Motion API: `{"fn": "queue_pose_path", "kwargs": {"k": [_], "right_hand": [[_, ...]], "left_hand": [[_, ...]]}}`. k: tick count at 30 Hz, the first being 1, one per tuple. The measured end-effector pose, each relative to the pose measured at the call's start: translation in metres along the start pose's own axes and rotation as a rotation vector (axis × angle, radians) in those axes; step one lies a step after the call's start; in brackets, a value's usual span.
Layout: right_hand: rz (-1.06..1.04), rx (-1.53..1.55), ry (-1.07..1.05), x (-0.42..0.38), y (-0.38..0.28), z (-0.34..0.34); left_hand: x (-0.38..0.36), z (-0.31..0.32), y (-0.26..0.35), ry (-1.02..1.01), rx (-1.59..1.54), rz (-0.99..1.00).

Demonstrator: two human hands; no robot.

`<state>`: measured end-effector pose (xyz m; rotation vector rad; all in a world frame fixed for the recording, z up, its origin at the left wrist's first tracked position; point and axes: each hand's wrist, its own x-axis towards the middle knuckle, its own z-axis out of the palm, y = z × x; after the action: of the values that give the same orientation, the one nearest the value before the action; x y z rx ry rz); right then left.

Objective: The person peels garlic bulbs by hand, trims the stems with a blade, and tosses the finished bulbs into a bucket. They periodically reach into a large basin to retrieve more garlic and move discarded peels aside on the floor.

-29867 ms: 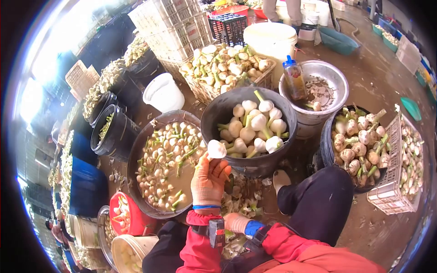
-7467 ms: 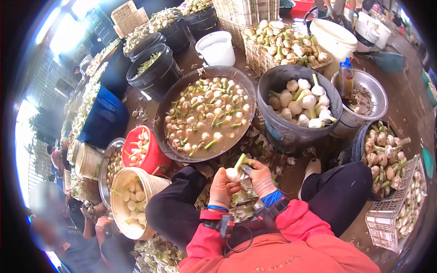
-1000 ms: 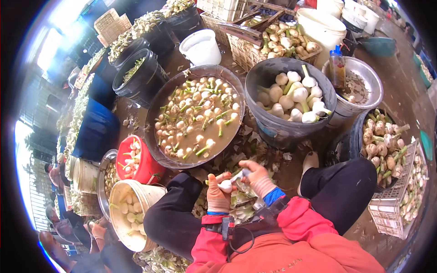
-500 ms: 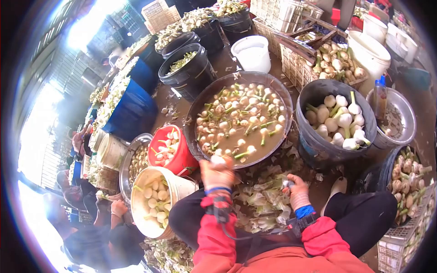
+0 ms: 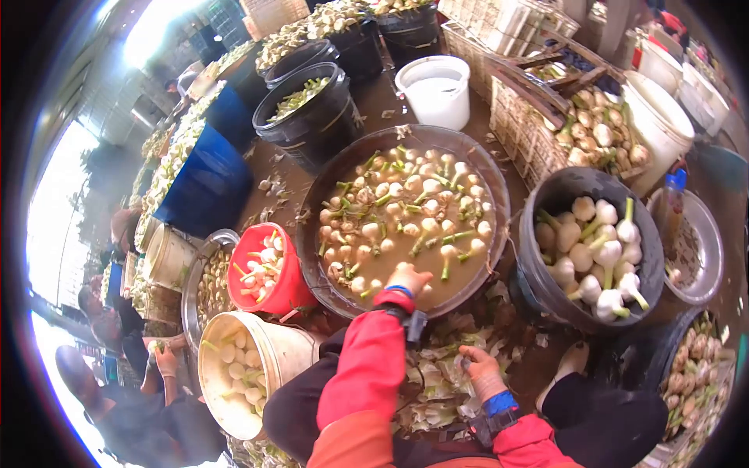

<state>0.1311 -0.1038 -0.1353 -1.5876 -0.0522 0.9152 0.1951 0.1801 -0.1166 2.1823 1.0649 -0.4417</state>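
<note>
My left hand (image 5: pixel 407 278), gloved and in a red sleeve, reaches over the near rim of a wide dark basin (image 5: pixel 505 210) of muddy water. Several green-stemmed bulbs (image 5: pixel 406 207) float there. Its fingers lie among the bulbs at the edge; whether they grip one is hidden. My right hand (image 5: pixel 477 373) stays low over a heap of pale peelings (image 5: pixel 433 390) between my knees, closed on a small knife (image 5: pixel 465 361). A white bucket (image 5: pixel 290 351) of peeled bulbs stands to my left.
A dark bucket (image 5: pixel 538 292) of cleaned white bulbs stands on the right, beside a metal bowl (image 5: pixel 708 242) and a bottle (image 5: pixel 672 204). Also around are a red bucket (image 5: pixel 290 290), a wicker basket (image 5: pixel 530 136), a white pail (image 5: pixel 433 90), black tubs (image 5: pixel 312 121), and other people (image 5: pixel 133 405) at lower left.
My left hand has gone forward from holding up a peeled white bulb to the basin's near edge; the bulb is out of sight. My right hand has sunk towards the peelings.
</note>
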Motion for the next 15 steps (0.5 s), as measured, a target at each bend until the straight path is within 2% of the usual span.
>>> {"fn": "queue_pose_path", "kwargs": {"k": [2,4,5,6,8,9,10,12,13,15], "right_hand": [[0.026,0.083,0.041,0.010,0.020,-0.003],[0.018,0.102,0.020,0.020,0.035,-0.006],[0.045,0.091,0.018,0.021,0.035,-0.006],[0.068,0.080,0.019,0.020,0.034,-0.004],[0.084,0.049,0.002,0.011,0.014,0.000],[0.083,0.080,-0.008,0.007,0.009,0.002],[0.076,0.112,-0.016,0.005,0.004,0.004],[0.013,0.087,-0.022,0.008,0.007,0.008],[-0.035,0.057,-0.018,0.005,0.005,0.007],[-0.093,0.018,0.011,0.001,-0.006,0.001]], "left_hand": [[0.013,0.015,0.003,-0.123,0.204,-0.017],[-0.009,0.016,0.021,-0.249,0.164,-0.050],[-0.024,0.014,0.026,-0.140,0.155,-0.062],[-0.021,0.013,0.026,-0.131,0.162,-0.070],[-0.021,0.015,0.023,-0.235,-0.073,-0.038],[-0.029,0.017,0.021,-0.309,-0.354,0.063],[-0.048,0.010,0.027,-0.300,-0.352,0.067],[-0.099,-0.009,0.046,-0.399,-0.906,0.137],[-0.117,-0.009,0.047,-0.406,-0.901,0.145],[-0.158,0.002,0.042,-0.470,-1.348,0.352]]}}
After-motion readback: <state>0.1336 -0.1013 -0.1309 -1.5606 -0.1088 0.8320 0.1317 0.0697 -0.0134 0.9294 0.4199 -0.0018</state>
